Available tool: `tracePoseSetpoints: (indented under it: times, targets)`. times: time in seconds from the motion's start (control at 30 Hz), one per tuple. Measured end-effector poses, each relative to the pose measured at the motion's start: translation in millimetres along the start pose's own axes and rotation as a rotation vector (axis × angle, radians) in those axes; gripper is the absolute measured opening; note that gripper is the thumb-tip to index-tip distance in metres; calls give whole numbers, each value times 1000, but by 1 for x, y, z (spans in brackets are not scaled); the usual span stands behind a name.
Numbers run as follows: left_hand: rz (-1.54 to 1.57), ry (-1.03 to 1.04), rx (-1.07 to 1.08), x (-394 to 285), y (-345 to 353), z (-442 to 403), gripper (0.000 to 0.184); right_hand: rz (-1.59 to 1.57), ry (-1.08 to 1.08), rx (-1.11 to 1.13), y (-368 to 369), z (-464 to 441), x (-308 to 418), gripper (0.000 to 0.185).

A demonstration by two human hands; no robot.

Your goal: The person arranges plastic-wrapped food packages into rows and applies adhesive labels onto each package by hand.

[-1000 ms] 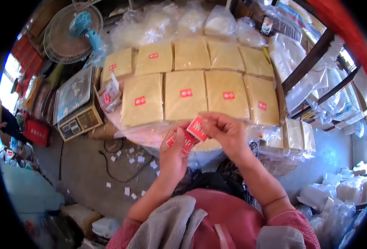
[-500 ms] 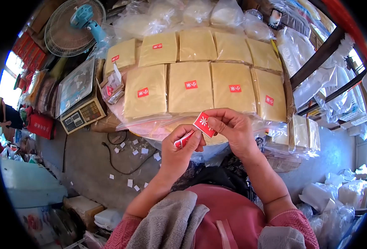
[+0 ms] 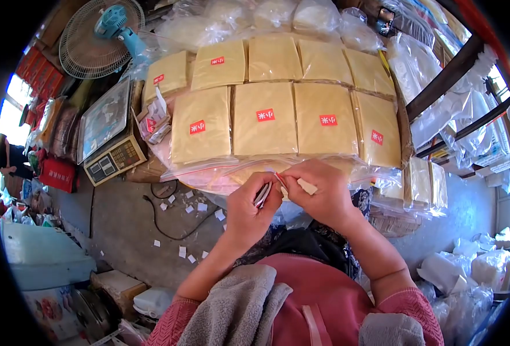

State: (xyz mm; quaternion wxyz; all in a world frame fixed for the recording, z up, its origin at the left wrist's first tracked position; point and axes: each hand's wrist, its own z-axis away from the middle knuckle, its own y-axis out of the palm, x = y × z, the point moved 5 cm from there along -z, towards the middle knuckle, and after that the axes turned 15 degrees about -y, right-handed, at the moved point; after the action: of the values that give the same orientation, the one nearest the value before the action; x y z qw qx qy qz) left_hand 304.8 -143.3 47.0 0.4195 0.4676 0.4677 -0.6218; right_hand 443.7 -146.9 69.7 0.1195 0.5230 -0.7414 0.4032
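At frame centre, labels (image 3: 260, 198) are clamped in left hand (image 3: 249, 203), single label (image 3: 281, 181) pinched by right hand (image 3: 325, 190), best gripped by edges.

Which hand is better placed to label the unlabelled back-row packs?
Probably the right hand: it sits nearer the unlabelled packs, while the left hand holds the small label stack.

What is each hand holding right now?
Left hand: closed, holding a few small labels.
Right hand: closed, pinching a thin red-edged label.
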Motion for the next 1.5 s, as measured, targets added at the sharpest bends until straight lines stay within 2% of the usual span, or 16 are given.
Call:
tracePoseSetpoints:
  times: [0.1,0.2,0.37,0.5,0.63,0.7,0.77,0.83,0.93,0.97,1.03,1.1,1.2,1.3,1.4,1.5]
  targets:
    - [-3,8,26,-1,1,-1,9,-136,128,-8,0,-1,-5,10]
    - [25,-1,45,0,0,-3,10,-166,131,-9,3,-3,-5,10]
    - [196,-63,103,14,-2,-11,11,-425,426,-6,18,9,-37,11]
    - [241,-98,-9,19,-13,-14,12,-684,586,-95,28,0,-52,15]
    - [294,-123,-145,36,-54,-2,11,-549,620,-150,19,-30,-104,18]
    - [90,-252,-119,59,-86,8,12,-351,513,-84,7,-61,-141,18]
    - [-191,-509,102,93,-110,19,16,-93,391,-23,-1,-100,-176,18]
    - [-906,-312,313,121,-128,36,20,235,227,-6,-7,-146,-209,16]
    - [-829,-375,337,117,-134,29,22,618,-82,19,-2,-204,-251,11]
    - [-605,-490,295,114,-134,22,22,724,-186,38,5,-209,-260,11]
    - [-146,-698,203,104,-121,3,23,853,-235,327,36,-199,-285,11]
    - [172,-573,111,85,-105,-20,23,1018,-400,512,61,-177,-293,11]
    - [475,-519,43,69,-81,-43,22,822,-535,230,50,-160,-228,8]
    - [577,-459,126,57,-59,-51,19,327,-101,137,28,-134,-162,10]
    - [632,-419,190,50,-49,-44,19,35,145,154,21,-86,-118,13]
    - [769,-330,112,44,-49,-35,22,-63,157,125,27,-41,-95,13]
